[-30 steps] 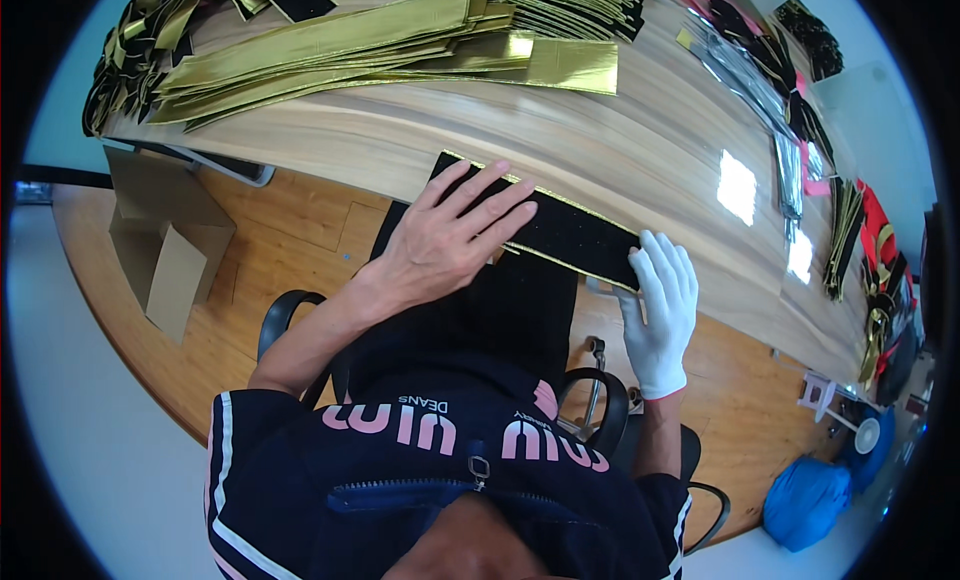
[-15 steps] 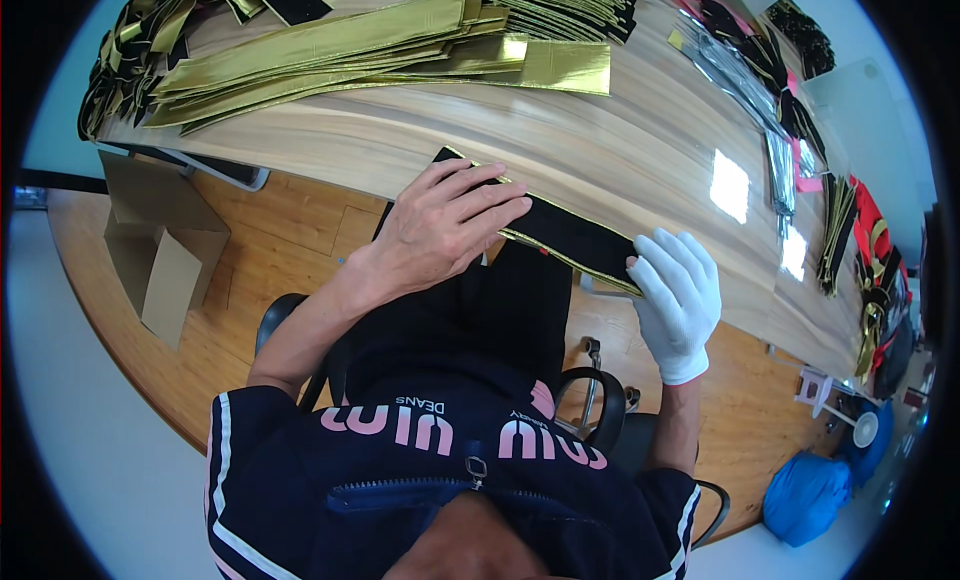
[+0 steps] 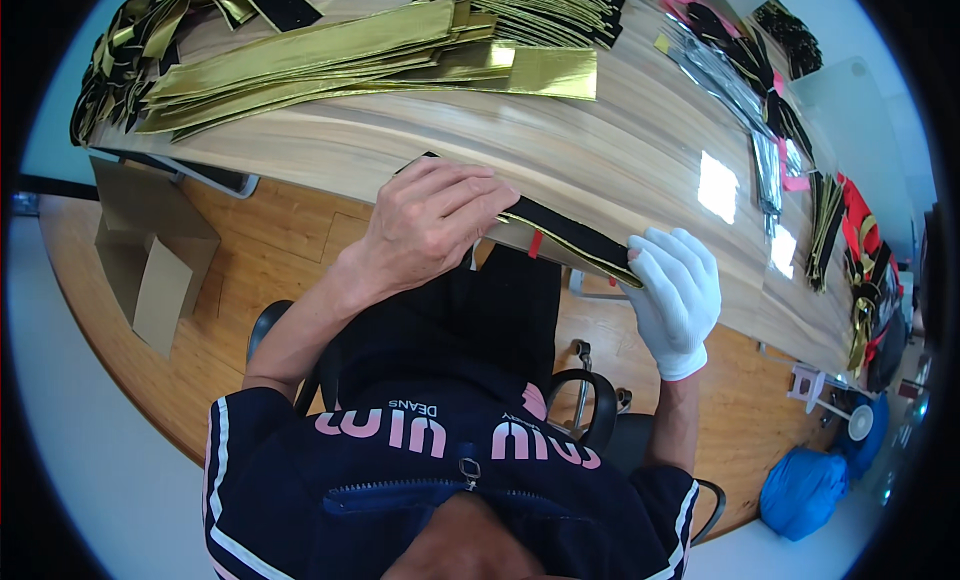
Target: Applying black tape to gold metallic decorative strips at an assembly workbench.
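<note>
A black fabric strip with gold edging (image 3: 570, 228) is stretched between my two hands at the table's near edge. My bare left hand (image 3: 435, 215) is closed over its left part, fingers laid together across it. My right hand (image 3: 676, 292), in a white glove, pinches the right end. The strip is tilted, so its black face looks narrow, and a small red tab (image 3: 536, 243) hangs from its lower edge. Part of the strip is hidden under my left fingers. Beyond it lies a pile of flat gold strips (image 3: 320, 55) on the table.
The wood-grain table (image 3: 620, 150) spans the view. Black and gold strips are bunched at far left (image 3: 120, 85). Silver strips (image 3: 735, 85) and red and black bundles (image 3: 865, 240) lie right. An open cardboard box (image 3: 155, 255) and blue bag (image 3: 803, 493) are on the floor.
The strip has tilted between my hands, so less of its black face shows and the red tab hangs more visibly. My left hand has shifted slightly left.
</note>
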Motion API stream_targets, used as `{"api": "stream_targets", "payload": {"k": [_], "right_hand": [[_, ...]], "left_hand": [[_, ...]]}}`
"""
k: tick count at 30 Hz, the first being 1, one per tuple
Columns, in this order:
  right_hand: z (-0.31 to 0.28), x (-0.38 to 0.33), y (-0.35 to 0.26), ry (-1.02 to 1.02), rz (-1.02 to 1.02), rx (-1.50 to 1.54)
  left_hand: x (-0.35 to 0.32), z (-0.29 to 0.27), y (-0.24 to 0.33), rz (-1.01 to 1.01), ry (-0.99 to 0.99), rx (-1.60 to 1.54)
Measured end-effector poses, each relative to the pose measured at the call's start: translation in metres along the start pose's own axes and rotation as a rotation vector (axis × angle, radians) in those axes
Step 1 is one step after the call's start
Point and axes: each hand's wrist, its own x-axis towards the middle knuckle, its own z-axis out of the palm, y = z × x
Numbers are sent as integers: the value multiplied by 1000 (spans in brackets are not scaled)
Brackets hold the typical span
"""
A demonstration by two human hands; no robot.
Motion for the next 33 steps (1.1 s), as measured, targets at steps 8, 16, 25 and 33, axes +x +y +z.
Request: {"api": "stream_targets", "payload": {"k": [8,16,25,33], "right_hand": [[-10,6,-5,-46,-4,5],[-11,1,-6,-44,-35,15],[-2,17,-6,-64,-82,-30],[-29,62,17,143,-107,-259]], "left_hand": [[3,1,2,-8,-33,18],[-2,0,4,-19,1,27],[-8,-6,-11,1,75,153],[2,-41,-6,-98,424,147]]}}
